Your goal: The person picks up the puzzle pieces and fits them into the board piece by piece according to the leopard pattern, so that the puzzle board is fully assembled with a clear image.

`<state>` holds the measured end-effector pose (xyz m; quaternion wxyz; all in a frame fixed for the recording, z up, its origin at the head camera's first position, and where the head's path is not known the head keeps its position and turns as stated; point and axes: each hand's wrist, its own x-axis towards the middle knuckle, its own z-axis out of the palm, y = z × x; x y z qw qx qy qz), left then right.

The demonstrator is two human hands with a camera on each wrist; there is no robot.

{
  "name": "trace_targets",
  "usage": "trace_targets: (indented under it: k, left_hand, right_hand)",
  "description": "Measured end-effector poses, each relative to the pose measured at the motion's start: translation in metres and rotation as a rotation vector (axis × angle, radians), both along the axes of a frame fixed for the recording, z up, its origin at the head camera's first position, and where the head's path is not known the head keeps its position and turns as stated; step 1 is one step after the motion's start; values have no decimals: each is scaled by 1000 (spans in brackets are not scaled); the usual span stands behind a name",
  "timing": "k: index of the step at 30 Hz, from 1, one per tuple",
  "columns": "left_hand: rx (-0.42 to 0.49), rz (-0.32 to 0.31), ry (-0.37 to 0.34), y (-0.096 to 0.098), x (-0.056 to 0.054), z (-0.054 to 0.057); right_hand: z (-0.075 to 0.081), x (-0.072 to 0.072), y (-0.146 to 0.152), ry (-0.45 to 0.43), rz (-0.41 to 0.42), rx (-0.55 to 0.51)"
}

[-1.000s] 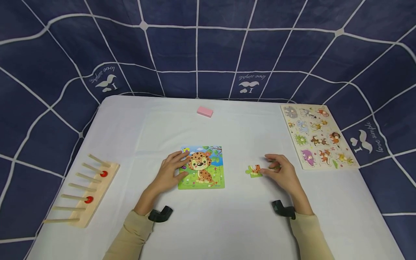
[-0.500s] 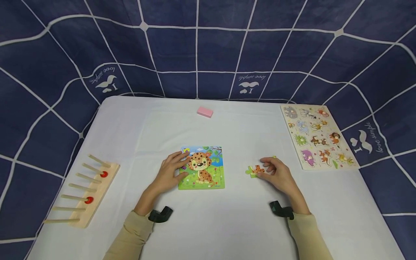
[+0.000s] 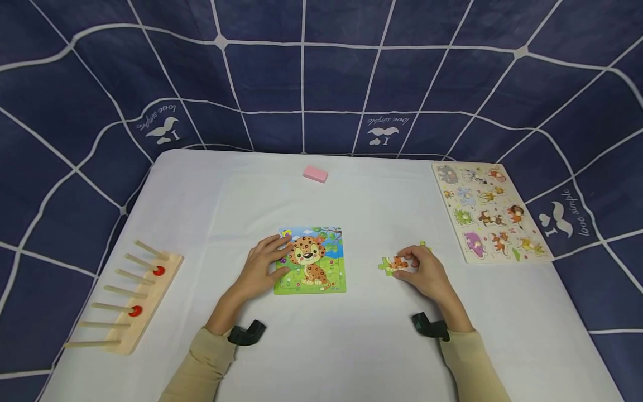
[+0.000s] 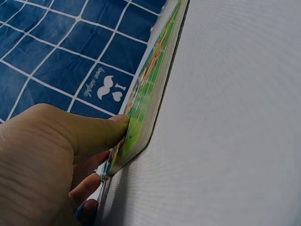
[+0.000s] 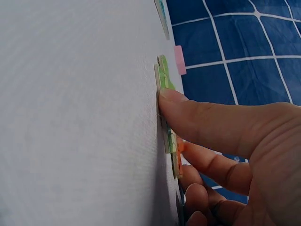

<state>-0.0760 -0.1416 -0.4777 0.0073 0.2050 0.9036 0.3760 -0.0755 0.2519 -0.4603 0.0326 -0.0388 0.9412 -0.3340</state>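
Note:
A square leopard jigsaw puzzle (image 3: 326, 268) lies on the white table. My left hand (image 3: 259, 269) rests on its left side, fingers spread; in the left wrist view the thumb (image 4: 101, 133) touches the green border of the puzzle (image 4: 143, 106). To the right, small jigsaw pieces (image 3: 389, 264), green and spotted orange, lie flat. My right hand (image 3: 427, 275) pinches one between thumb and fingers. In the right wrist view the thumb (image 5: 202, 120) presses on the green jigsaw pieces (image 5: 163, 74), with the fingers along their far side. The hand partly covers them.
Behind the right hand a bit of another green piece (image 3: 424, 244) shows. An animal knob puzzle board (image 3: 492, 215) lies at the right. A pink block (image 3: 315, 174) sits at the back. On the left stands a wooden peg rack (image 3: 150, 307) with two red beads.
My right hand has shifted slightly left over the small pieces, and the green bit behind it has come into view. The left hand stays on the leopard puzzle.

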Motion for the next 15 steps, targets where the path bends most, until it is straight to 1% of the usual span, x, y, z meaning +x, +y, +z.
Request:
trace_targets:
  k: [4, 8, 12, 15]
  left_hand:
    - [-4, 3, -1, -1, 0, 0]
    - [0, 6, -11, -1, 1, 0]
    - [-2, 7, -10, -1, 1, 0]
    - [-7, 5, -3, 0, 1, 0]
  right_hand:
    - [1, 0, -1, -4, -5, -11]
    - [4, -1, 0, -14, -3, -47]
    - [8, -1, 2, -19, 15, -130]
    - [13, 0, 1, -34, 34, -223]
